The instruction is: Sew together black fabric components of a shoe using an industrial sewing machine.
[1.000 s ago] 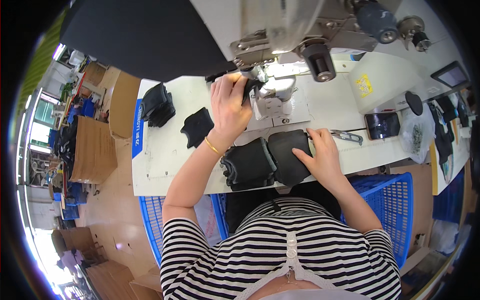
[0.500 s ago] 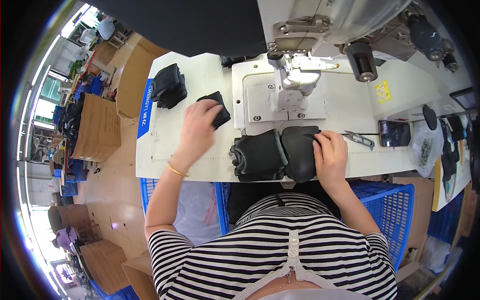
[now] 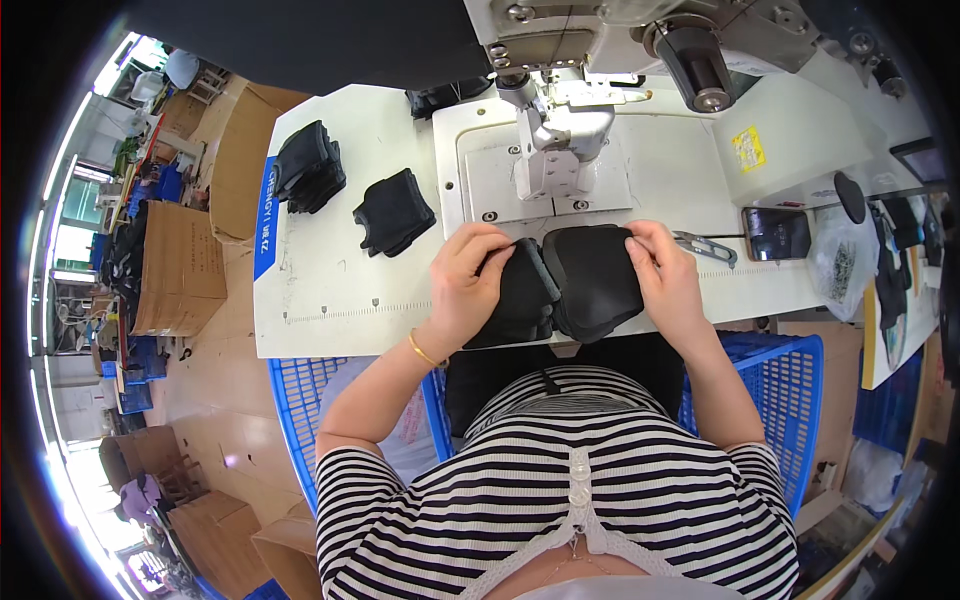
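Black, smooth-looking, flat soft pieces form a rounded right-hand pile (image 3: 597, 283), with softly curved corners and several layers showing along its lower rim. Close on its left lies a black left-hand pile with a grey-green edge (image 3: 527, 300), partly covered by the person's hand; that paler edge faces the other pile. Both piles are near the front edge of the white sewing table (image 3: 330, 335), below the white metal sewing machine (image 3: 567, 150) in the view.

The rounded right-hand pile is a little longer than it is wide. Its long axis runs roughly from the person's body toward the machine, the broader, straighter end facing the machine and the narrower, curved end facing the person. The grey-green edge of its neighbour slants, its near end farther right; the covered part keeps that pile's full axis from being told.

The bare left hand (image 3: 463, 285) has its thumb and index finger drawn nearly together at the upper part of the left-hand pile, the other fingers curled. The bare right hand (image 3: 668, 285) has thumb and fingers bent in close around the upper right corner of the rounded pile, only a small gap between their tips. How firmly either hand presses cannot be told. Well to the left, a small black stack of notched pieces (image 3: 394, 213) lies on the table, apart from both hands.
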Tool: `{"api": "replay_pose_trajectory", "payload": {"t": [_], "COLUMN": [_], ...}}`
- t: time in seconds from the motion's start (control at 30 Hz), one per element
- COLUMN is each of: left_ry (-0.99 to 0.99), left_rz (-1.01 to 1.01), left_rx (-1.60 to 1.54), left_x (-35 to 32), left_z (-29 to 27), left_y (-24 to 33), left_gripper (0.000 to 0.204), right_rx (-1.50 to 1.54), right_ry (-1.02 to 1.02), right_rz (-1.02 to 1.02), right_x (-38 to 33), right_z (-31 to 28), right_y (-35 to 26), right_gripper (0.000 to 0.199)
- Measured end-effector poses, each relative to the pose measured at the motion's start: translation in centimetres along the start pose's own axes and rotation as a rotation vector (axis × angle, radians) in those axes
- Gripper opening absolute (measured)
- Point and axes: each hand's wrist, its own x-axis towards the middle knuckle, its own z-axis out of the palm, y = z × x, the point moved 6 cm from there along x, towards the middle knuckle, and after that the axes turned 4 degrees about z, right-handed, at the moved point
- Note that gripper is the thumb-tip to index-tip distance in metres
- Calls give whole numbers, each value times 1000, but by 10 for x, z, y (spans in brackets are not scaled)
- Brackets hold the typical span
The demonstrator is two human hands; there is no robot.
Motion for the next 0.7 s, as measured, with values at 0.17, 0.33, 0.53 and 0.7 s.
{"api": "replay_pose_trajectory", "payload": {"t": [0.17,0.33,0.53,0.7], "left_ry": [-223,-198,-184,-140], "left_rz": [-93,-1,-115,-147], "left_rx": [-446,-295,-383,-434], "left_x": [27,51,52,51], "left_z": [-25,-21,-15,-11], "left_y": [43,91,80,73], "left_gripper": [17,16,13,14], "right_rx": [39,251,364,532], "right_ry": [199,-34,-74,-16], "right_rz": [-85,-194,-97,-99], "right_x": [8,6,0,-2], "right_z": [-25,6,10,15], "right_y": [-42,-90,-85,-79], "right_gripper": [14,12,13,15]}}
